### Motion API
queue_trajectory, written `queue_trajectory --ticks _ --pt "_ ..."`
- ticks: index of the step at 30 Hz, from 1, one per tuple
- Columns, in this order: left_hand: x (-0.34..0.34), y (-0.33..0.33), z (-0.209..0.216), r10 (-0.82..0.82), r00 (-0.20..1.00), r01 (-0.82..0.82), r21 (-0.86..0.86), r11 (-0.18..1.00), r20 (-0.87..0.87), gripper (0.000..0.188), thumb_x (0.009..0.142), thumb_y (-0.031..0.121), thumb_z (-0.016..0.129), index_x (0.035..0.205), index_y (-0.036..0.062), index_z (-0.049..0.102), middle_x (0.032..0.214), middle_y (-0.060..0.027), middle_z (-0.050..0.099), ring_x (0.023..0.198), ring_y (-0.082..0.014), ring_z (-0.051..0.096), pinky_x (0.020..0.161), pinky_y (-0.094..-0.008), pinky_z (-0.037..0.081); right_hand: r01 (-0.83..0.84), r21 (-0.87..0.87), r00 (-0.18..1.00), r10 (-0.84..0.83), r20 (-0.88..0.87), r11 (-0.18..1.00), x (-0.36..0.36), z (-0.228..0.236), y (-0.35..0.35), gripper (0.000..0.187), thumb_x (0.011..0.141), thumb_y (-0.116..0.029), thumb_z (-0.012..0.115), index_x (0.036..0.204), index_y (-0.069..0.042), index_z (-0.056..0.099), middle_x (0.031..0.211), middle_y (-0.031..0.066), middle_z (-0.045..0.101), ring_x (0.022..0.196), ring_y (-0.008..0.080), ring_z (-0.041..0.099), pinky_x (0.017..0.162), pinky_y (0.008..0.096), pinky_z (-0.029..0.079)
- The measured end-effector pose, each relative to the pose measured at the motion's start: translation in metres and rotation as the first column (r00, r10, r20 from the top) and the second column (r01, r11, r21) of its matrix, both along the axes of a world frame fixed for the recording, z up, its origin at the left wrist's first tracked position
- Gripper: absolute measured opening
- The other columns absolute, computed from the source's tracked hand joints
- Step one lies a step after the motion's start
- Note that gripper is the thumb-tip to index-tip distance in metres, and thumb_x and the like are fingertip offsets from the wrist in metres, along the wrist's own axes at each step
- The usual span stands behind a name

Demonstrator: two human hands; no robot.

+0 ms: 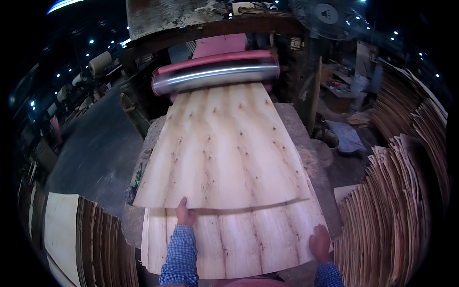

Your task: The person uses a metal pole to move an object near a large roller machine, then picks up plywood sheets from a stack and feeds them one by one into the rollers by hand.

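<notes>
A wide sheet of wood veneer (224,148) with dark knots and brown streaks slopes away from me, its far edge at a shiny metal roller (215,76). My left hand (186,214) is closed on its near edge, thumb on top. Under it lies another veneer sheet (239,239), on top of a stack, its near part uncovered. My right hand (320,243) is curled at the right edge of that lower sheet, fingers bent; whether they pinch the edge is hard to see.
Pink-coated rollers (215,57) sit in the machine's frame. Upright veneer stacks stand close by at left (103,239) and right (382,215). A fan (326,14) is at upper right. Beyond the left stack runs a dark floor (95,153).
</notes>
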State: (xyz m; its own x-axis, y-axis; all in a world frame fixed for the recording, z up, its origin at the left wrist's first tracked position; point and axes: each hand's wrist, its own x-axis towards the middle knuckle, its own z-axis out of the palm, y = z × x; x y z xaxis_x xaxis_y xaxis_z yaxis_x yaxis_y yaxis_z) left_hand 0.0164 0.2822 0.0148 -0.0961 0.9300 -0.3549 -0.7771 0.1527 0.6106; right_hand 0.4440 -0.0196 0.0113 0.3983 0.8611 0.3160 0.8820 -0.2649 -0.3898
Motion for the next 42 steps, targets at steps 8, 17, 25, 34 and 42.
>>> queue_trajectory --ticks 8,17,25,34,42 --pt "0.017 0.062 0.016 -0.162 0.969 0.090 -0.346 0.934 -0.186 0.041 0.092 0.034 0.053 0.119 0.0027 0.050 0.108 -0.0122 0.060 0.089 -0.0259 0.061 0.078 -0.0349 0.051 0.219 -0.223 0.965 -0.244 -0.095 0.950 0.008 0.016 -0.006 0.036 0.075 -0.008 0.060 0.109 0.003 0.056 0.120 0.0247 0.055 0.109 0.0404 0.053 0.095 0.0465 0.041" --pt "-0.017 -0.203 -0.012 -0.339 0.932 0.277 -0.352 0.894 -0.128 0.038 0.096 0.031 0.045 0.123 0.0053 0.049 0.122 -0.0120 0.057 0.108 -0.0269 0.057 0.090 -0.0364 0.046 -0.020 -0.279 0.672 -0.194 -0.715 0.960 0.055 0.085 0.034 0.031 0.079 -0.016 0.061 0.104 0.003 0.063 0.087 0.0112 0.067 0.077 0.0215 0.063 0.072 0.0341 0.049" --pt "-0.032 -0.328 -0.007 -0.662 0.720 0.676 -0.421 0.604 0.206 0.061 0.094 0.052 0.041 0.116 -0.0035 0.054 0.115 -0.0199 0.061 0.105 -0.0309 0.060 0.088 -0.0376 0.050 -0.071 0.192 0.093 0.199 -0.976 0.979 0.015 0.197 0.061 0.037 0.079 -0.014 0.057 0.111 0.004 0.057 0.100 0.0144 0.064 0.087 0.0220 0.062 0.080 0.0314 0.050" --pt "-0.025 -0.265 0.048 0.025 0.992 -0.043 -0.149 0.988 -0.122 0.047 0.096 0.026 0.046 0.131 -0.0031 0.038 0.130 -0.0187 0.049 0.120 -0.0322 0.049 0.103 -0.0449 0.039 0.008 0.067 0.289 0.062 -0.955 0.998 0.050 0.042 0.010 0.033 0.080 -0.023 0.060 0.106 -0.001 0.062 0.100 0.0088 0.061 0.097 0.0173 0.056 0.087 0.0291 0.044" --pt "-0.042 -0.280 0.024 -0.015 0.998 0.028 -0.208 0.978 0.064 0.043 0.094 0.015 0.045 0.133 -0.0002 0.037 0.132 -0.0169 0.048 0.120 -0.0316 0.049 0.104 -0.0460 0.038 0.036 -0.023 0.007 -0.023 -1.000 0.999 0.026 0.094 0.011 0.038 0.079 -0.017 0.058 0.113 0.001 0.059 0.101 0.0104 0.064 0.091 0.0198 0.061 0.083 0.0301 0.047"
